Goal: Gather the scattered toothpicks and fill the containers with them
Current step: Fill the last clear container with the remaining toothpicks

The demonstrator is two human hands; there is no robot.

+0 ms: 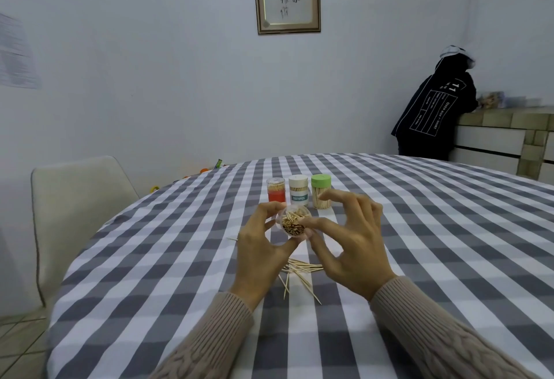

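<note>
Head view: left hand (257, 248) grips a clear round plastic container (294, 222) packed with wooden toothpicks; right hand (349, 245) pinches at its rim. Loose toothpicks (299, 270) lie at 6 o'clock on the checked desk (419, 243).

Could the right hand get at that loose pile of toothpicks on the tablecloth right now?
Probably yes. The loose wooden toothpicks lie bare on the checked tablecloth just under the right hand, nothing covering them. Its fingertips are at the open clear container that the left hand holds, so it must leave that first.
</note>
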